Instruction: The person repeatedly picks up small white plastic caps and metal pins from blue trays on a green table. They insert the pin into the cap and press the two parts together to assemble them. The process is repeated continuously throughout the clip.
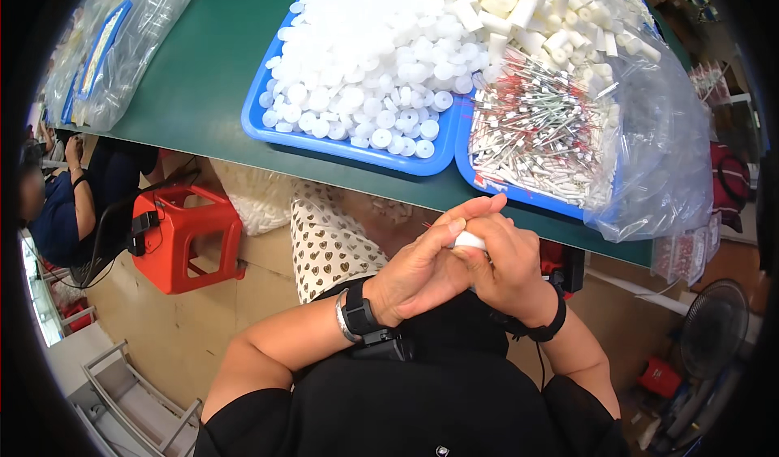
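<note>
In front of my lap, my left hand (pixel 418 270) and my right hand (pixel 510 262) meet around a small white cylindrical piece (pixel 470 241). My right fingers curl around it from the right. The left thumb presses against its other side, while the left fingers pass partly behind the right hand. A thin red wire (pixel 428 226) shows beside the left thumb; where it ends is hidden. Just beyond my hands, a blue tray (pixel 519 200) holds a heap of thin leaded parts (pixel 540 112) with red wires and white ends.
A larger blue tray (pixel 324 150) of white round caps (pixel 357 75) stands on the green table (pixel 191 104). Cream foam tubes (pixel 527 6) pile up behind. Clear plastic (pixel 649 157) drapes over the right side. A red stool (pixel 182 238), a seated person (pixel 61 205) and a fan (pixel 714 331) are nearby.
</note>
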Available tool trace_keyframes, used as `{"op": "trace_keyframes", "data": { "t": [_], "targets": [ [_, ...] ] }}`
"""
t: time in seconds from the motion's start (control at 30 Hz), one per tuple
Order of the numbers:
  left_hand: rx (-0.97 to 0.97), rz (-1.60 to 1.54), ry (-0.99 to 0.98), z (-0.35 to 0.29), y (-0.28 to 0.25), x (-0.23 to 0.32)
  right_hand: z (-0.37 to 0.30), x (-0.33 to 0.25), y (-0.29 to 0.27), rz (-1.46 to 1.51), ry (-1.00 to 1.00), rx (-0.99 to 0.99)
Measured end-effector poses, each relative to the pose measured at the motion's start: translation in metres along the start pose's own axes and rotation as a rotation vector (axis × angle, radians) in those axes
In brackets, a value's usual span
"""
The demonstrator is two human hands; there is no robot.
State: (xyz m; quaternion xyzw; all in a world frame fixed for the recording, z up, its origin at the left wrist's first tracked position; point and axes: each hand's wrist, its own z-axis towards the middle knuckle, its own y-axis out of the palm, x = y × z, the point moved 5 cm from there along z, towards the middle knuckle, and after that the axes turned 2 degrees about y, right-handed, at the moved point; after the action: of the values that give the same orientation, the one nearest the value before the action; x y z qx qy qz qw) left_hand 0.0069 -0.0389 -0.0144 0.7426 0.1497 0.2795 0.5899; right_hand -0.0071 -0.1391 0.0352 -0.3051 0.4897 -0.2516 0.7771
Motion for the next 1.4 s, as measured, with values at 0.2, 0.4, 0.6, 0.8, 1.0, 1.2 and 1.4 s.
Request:
{"op": "trace_keyframes", "data": {
  "t": [0.2,0.4,0.6,0.8,1.0,1.2,1.4],
  "targets": [
    [0.095,0.005,0.025,0.001,-0.008,0.002,-0.005,0.010,0.023,-0.001,0.184,0.022],
    [0.116,0.206,0.067,0.000,-0.013,0.009,-0.003,0.008,0.021,0.022,0.172,-0.002],
    [0.170,0.356,0.172,-0.007,-0.024,-0.003,-0.010,0.003,0.037,0.213,0.234,-0.005],
    [0.216,0.319,0.041,-0.017,-0.027,0.011,-0.017,0.011,0.053,1.226,0.949,-0.362],
    [0.307,0.360,0.164,-0.023,-0.046,0.003,-0.027,0.016,0.076,0.810,0.522,-0.269],
    [0.536,0.158,0.126,-0.033,-0.074,0.001,-0.026,0.008,0.088,0.065,0.314,-0.319],
    [0.861,0.243,0.228,-0.058,-0.105,0.032,-0.019,0.027,0.078,-0.073,0.220,-0.213]
  ]
}}
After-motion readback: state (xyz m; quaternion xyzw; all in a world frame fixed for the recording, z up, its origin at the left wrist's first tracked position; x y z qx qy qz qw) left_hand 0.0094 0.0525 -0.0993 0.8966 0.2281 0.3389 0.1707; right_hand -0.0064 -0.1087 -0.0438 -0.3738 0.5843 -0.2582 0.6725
